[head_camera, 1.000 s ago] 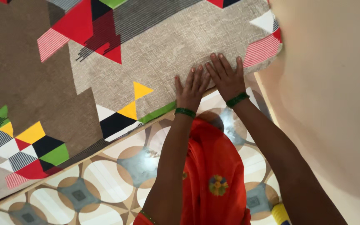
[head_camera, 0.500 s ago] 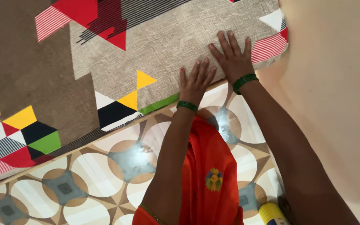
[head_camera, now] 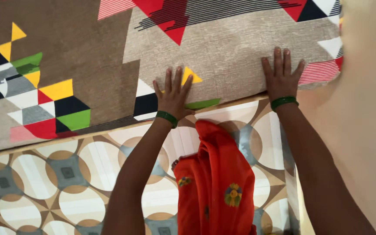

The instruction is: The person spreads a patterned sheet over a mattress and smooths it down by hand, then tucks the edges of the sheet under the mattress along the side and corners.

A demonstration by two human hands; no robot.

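Head view: my left hand (head_camera: pixel 172 96) and right hand (head_camera: pixel 281 77) lie flat, fingers spread, palms down on the near edge of the patterned cover (head_camera: pixel 223 52). Nothing pinched. The cover lies far of both hands, long axis left-right, right end by the wall (head_camera: pixel 370 87). Brown-grey, bright triangles. Patterned floor (head_camera: pixel 57 182) near me.
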